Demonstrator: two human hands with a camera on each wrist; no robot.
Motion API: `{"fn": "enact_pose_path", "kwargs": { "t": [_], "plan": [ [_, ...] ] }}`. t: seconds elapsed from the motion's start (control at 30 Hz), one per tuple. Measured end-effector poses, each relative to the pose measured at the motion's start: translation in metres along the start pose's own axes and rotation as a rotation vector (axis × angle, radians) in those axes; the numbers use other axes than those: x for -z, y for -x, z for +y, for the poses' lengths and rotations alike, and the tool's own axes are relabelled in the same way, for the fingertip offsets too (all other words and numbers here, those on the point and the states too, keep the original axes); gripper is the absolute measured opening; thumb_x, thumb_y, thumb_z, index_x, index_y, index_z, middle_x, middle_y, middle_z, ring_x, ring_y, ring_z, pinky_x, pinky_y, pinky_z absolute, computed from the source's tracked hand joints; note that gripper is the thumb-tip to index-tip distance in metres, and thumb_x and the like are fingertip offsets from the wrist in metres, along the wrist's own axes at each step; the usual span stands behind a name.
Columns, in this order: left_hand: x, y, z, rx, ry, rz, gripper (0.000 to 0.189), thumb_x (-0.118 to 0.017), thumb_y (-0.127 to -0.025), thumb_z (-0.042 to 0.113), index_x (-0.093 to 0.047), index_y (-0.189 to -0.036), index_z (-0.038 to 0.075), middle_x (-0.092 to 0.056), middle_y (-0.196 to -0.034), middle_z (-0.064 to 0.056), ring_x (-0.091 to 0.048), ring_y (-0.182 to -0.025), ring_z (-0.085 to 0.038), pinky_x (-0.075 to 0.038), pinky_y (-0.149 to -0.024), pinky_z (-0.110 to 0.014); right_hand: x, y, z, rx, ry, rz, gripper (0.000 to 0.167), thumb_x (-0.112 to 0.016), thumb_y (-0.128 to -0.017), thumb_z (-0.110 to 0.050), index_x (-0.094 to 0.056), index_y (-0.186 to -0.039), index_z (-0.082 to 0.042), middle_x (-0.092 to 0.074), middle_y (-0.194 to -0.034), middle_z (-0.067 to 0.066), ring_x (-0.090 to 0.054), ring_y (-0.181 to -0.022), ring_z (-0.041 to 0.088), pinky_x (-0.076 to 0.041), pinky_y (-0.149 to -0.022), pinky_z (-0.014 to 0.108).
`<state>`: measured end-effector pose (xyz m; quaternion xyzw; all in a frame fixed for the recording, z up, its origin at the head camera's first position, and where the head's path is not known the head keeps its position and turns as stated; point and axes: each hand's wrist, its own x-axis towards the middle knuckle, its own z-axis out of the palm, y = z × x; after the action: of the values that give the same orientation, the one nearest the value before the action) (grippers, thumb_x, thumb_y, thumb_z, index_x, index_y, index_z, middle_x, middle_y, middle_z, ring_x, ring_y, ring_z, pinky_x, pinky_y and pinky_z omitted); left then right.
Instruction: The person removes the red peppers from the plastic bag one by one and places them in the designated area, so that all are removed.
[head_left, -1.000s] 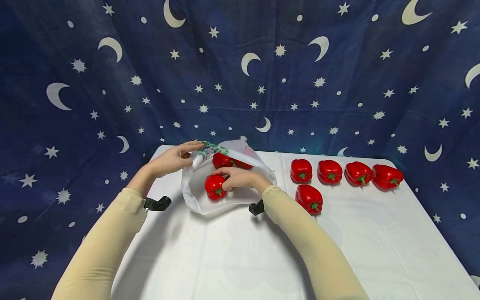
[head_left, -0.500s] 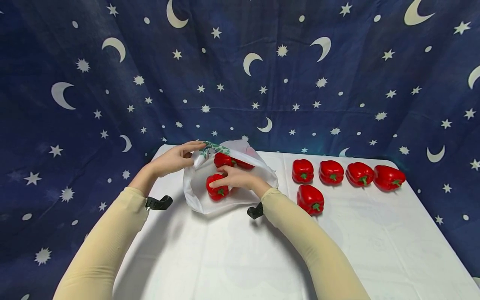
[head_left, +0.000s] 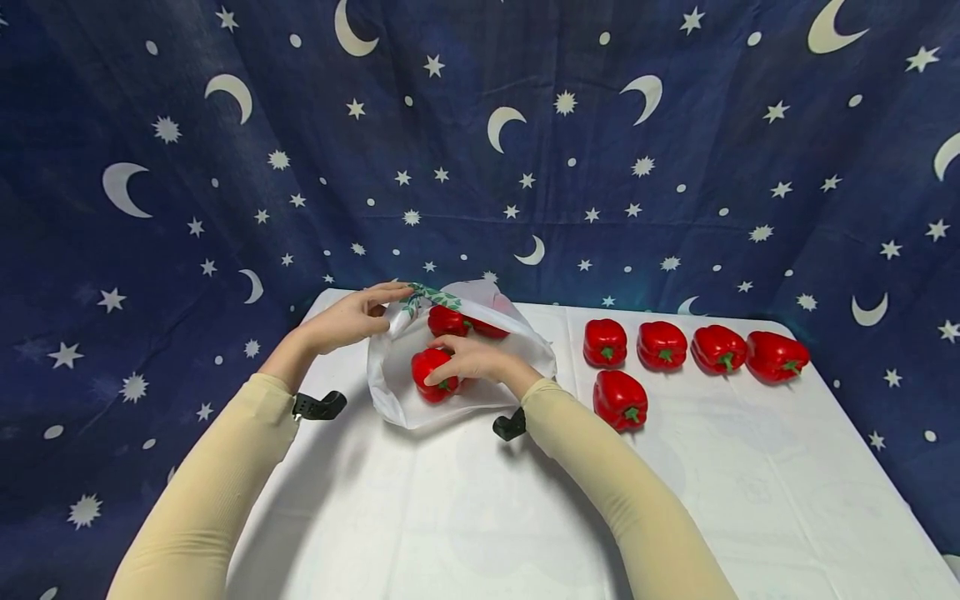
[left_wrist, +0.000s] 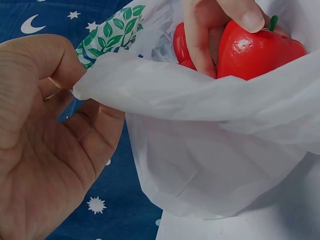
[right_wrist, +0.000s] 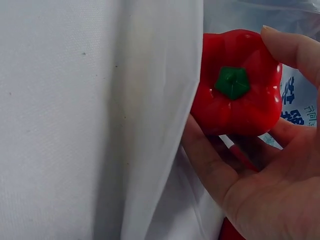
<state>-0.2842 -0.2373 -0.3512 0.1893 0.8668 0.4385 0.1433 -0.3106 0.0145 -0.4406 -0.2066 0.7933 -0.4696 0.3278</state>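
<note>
A white plastic bag (head_left: pixel 386 392) with a green leaf print lies on the table, its mouth facing me. My left hand (head_left: pixel 347 319) pinches the left side of its rim; the left wrist view shows the bag's edge (left_wrist: pixel 92 82) caught between the fingers. Inside the mouth, my right hand (head_left: pixel 480 358) holds a red bell pepper (head_left: pixel 429 367). In the right wrist view, fingers and thumb curl around that pepper (right_wrist: pixel 250 110), its green stem facing the camera. Behind it in the bag lie other red peppers (head_left: pixel 444 321), partly covered by the bag and the hand.
On the white table (head_left: pixel 480 517), right of the bag, several red bell peppers (head_left: pixel 662 346) stand in a back row. One more pepper (head_left: pixel 620 400) sits in front of the row's left end. A dark blue curtain (head_left: pixel 450 125) with moons and stars hangs behind.
My right hand has shifted its fingers and thumb slightly on the pepper inside the bag. The left hand stays at the rim. The loose peppers on the table have not moved.
</note>
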Motion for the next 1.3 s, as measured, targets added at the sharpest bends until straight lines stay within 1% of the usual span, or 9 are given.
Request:
{"fn": "enact_pose_path", "kwargs": {
  "t": [0.17,0.33,0.57,0.7,0.8,0.97,1.2,1.3],
  "plan": [
    [-0.001,-0.001,0.0,-0.009,0.002,-0.005,0.066,-0.051,-0.094,0.002,-0.043,-0.158,0.018,-0.019,-0.169,-0.001,-0.019,-0.154,-0.033,-0.03,-0.116,-0.054,-0.001,0.001,0.002,0.022,-0.029,0.001,0.082,-0.084,-0.078,-0.029,-0.047,-0.151,-0.019,-0.052,-0.136,0.007,-0.057,-0.112,0.025,-0.056,-0.085,0.045],
    [-0.001,-0.001,-0.002,0.001,-0.025,0.001,0.065,-0.051,-0.095,0.004,-0.044,-0.157,0.019,-0.02,-0.169,-0.001,-0.021,-0.153,-0.035,-0.029,-0.116,-0.055,-0.002,0.002,0.003,0.048,-0.062,-0.009,0.082,-0.085,-0.078,-0.027,-0.048,-0.151,-0.019,-0.052,-0.136,0.007,-0.057,-0.11,0.026,-0.056,-0.084,0.047],
    [0.0,-0.002,0.0,-0.007,-0.019,-0.005,0.064,-0.053,-0.095,0.004,-0.043,-0.158,0.017,-0.02,-0.169,-0.002,-0.021,-0.152,-0.036,-0.03,-0.115,-0.055,0.003,0.014,0.002,0.068,-0.045,-0.008,0.079,-0.085,-0.079,-0.028,-0.05,-0.15,-0.022,-0.054,-0.134,0.004,-0.056,-0.113,0.026,-0.056,-0.086,0.046],
    [0.001,-0.001,0.001,-0.005,-0.021,-0.002,0.064,-0.052,-0.096,0.004,-0.044,-0.157,0.018,-0.022,-0.168,-0.001,-0.023,-0.152,-0.035,-0.031,-0.115,-0.055,0.007,0.024,-0.001,0.076,-0.029,-0.006,0.083,-0.085,-0.079,-0.029,-0.048,-0.153,-0.022,-0.054,-0.135,0.005,-0.054,-0.117,0.027,-0.056,-0.088,0.047],
    [0.001,-0.002,0.001,-0.005,-0.029,0.003,0.064,-0.052,-0.096,0.004,-0.044,-0.157,0.018,-0.024,-0.168,-0.001,-0.026,-0.151,-0.035,-0.032,-0.114,-0.055,0.01,0.034,-0.004,0.076,-0.029,0.0,0.086,-0.085,-0.078,-0.028,-0.046,-0.155,-0.021,-0.051,-0.139,0.005,-0.051,-0.12,0.028,-0.055,-0.09,0.049],
    [0.001,-0.003,0.001,-0.019,-0.018,0.006,0.064,-0.052,-0.095,0.003,-0.044,-0.157,0.017,-0.026,-0.167,-0.001,-0.028,-0.149,-0.034,-0.035,-0.113,-0.053,0.019,0.05,-0.006,0.07,-0.063,0.014,0.084,-0.086,-0.076,-0.027,-0.049,-0.152,-0.027,-0.045,-0.145,0.005,-0.047,-0.125,0.03,-0.052,-0.095,0.054],
    [0.002,-0.004,-0.001,-0.03,0.003,0.0,0.065,-0.052,-0.095,0.002,-0.043,-0.157,0.016,-0.026,-0.167,0.0,-0.028,-0.149,-0.034,-0.035,-0.112,-0.052,0.033,0.07,-0.005,0.088,-0.095,0.002,0.086,-0.086,-0.077,-0.027,-0.046,-0.155,-0.024,-0.044,-0.148,0.006,-0.045,-0.129,0.032,-0.05,-0.097,0.056],
    [0.002,-0.005,-0.001,-0.031,-0.006,0.0,0.066,-0.052,-0.094,0.001,-0.044,-0.157,0.017,-0.025,-0.167,0.0,-0.027,-0.149,-0.033,-0.034,-0.112,-0.051,0.041,0.083,-0.005,0.084,-0.121,0.005,0.085,-0.086,-0.077,-0.026,-0.048,-0.153,-0.026,-0.044,-0.148,0.005,-0.045,-0.13,0.032,-0.048,-0.099,0.059]
  ]
}}
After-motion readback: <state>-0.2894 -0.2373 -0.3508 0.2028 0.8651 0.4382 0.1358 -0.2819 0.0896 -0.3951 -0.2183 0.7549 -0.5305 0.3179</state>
